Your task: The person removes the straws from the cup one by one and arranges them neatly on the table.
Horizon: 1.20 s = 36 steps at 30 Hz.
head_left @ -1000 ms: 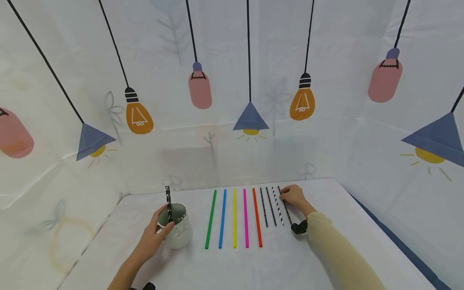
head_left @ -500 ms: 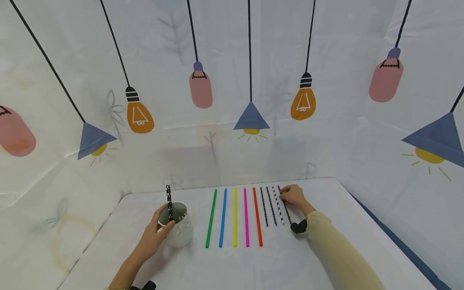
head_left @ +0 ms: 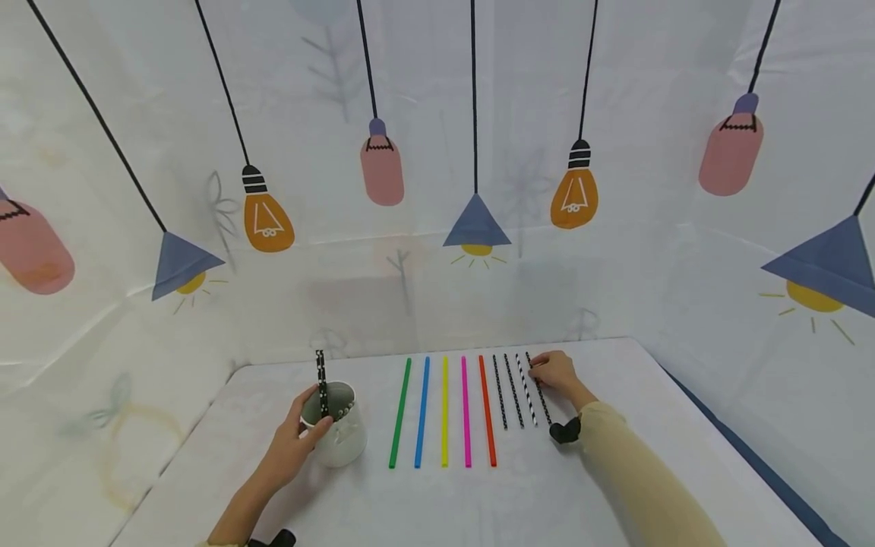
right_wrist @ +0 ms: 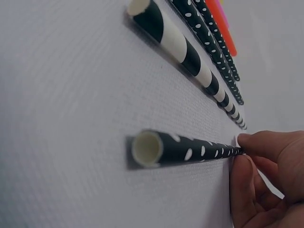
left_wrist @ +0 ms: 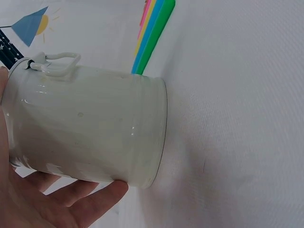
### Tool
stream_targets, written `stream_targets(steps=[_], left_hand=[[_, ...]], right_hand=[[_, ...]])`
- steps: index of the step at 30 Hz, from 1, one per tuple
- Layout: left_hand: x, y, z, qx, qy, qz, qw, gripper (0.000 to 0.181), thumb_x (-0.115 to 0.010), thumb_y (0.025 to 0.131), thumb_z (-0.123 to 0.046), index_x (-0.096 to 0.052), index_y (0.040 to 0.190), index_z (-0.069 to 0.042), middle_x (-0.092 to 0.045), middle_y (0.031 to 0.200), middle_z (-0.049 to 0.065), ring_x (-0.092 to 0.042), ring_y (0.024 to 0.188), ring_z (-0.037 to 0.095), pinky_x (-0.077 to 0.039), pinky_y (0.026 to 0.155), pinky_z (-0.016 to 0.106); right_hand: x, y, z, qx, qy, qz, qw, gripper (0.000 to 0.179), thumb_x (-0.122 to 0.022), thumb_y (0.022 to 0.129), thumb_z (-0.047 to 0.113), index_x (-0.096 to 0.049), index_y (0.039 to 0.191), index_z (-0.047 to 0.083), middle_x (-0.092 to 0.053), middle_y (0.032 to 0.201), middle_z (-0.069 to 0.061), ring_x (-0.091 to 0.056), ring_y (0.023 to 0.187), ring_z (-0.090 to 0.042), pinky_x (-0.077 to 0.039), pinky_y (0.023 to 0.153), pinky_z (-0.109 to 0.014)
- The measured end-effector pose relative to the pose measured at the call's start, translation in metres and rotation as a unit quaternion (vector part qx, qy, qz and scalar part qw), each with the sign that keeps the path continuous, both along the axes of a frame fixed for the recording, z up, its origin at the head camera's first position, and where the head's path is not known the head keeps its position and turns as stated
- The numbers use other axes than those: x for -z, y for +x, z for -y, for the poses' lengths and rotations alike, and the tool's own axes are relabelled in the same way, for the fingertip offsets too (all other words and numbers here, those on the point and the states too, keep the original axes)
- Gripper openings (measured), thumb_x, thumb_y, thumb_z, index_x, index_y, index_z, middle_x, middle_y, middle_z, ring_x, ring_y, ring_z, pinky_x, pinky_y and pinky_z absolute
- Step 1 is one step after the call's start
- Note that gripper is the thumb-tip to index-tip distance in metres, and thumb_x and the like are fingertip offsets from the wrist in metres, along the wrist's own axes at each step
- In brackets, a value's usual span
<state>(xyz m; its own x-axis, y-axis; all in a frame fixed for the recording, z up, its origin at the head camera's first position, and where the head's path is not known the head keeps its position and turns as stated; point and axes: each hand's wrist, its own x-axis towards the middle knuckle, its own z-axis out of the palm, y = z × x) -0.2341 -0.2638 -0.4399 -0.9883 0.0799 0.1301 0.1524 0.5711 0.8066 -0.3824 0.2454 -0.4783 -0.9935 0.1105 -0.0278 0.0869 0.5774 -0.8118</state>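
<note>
Fingers (right_wrist: 242, 180) of right hand (head_left: 557, 373) pinch far end of hollow white-dotted black straw (right_wrist: 209, 150), rightmost in row on white worktop (head_left: 437, 509), likely light, crushable, best nipped there; left hand (head_left: 290, 448) grips glossy white mug (head_left: 345, 447).

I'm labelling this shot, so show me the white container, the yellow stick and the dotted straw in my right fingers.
White container (left_wrist: 85, 118), left wrist view: middle of its side wall.
Yellow stick (head_left: 445, 412), head view: middle of its length.
Dotted straw (right_wrist: 191, 149), right wrist view: its side, about midway along.
</note>
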Motion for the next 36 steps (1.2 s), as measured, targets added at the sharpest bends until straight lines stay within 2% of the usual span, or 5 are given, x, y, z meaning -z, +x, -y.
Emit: stream_targets(steps=[13, 20, 27, 36], left_hand=[[-0.003, 0.0, -0.001, -0.001, -0.003, 0.008, 1.0, 0.073, -0.054, 0.098, -0.044, -0.015, 0.154, -0.021, -0.023, 0.153, 0.026, -0.038, 0.125, 0.057, -0.051, 0.085, 0.053], [-0.003, 0.003, -0.001, 0.001, 0.0, 0.009, 1.0, 0.073, -0.054, 0.098, -0.044, -0.015, 0.154, -0.018, -0.025, 0.152, 0.028, -0.041, 0.123, 0.057, -0.053, 0.082, 0.05], [-0.001, 0.002, -0.001, 0.005, 0.004, 0.013, 0.9999, 0.073, -0.054, 0.098, -0.044, -0.014, 0.155, -0.02, -0.024, 0.152, 0.028, -0.039, 0.124, 0.057, -0.053, 0.082, 0.05], [0.001, 0.002, 0.001, 0.006, 0.001, 0.009, 0.9999, 0.073, -0.053, 0.099, -0.045, -0.013, 0.155, -0.022, -0.022, 0.153, 0.027, -0.036, 0.126, 0.059, -0.052, 0.083, 0.052]], right_hand=[[-0.002, 0.003, -0.002, 0.01, -0.013, 0.006, 0.9999, 0.029, -0.071, 0.086, 0.011, -0.068, 0.11, -0.004, -0.066, 0.088, -0.012, -0.06, 0.066, -0.016, -0.052, 0.057, -0.027], [0.002, 0.009, -0.002, 0.014, -0.029, -0.002, 0.9995, 0.028, -0.071, 0.086, 0.01, -0.067, 0.109, -0.006, -0.065, 0.085, -0.012, -0.059, 0.068, -0.017, -0.053, 0.059, -0.027], [0.003, 0.019, -0.003, 0.013, -0.031, -0.006, 0.9994, 0.028, -0.069, 0.087, 0.011, -0.066, 0.109, -0.007, -0.066, 0.085, -0.012, -0.06, 0.066, -0.017, -0.052, 0.058, -0.028], [0.005, 0.023, -0.009, 0.016, -0.034, -0.006, 0.9993, 0.026, -0.069, 0.087, 0.013, -0.067, 0.106, -0.005, -0.066, 0.079, -0.009, -0.06, 0.066, -0.017, -0.051, 0.057, -0.028]])
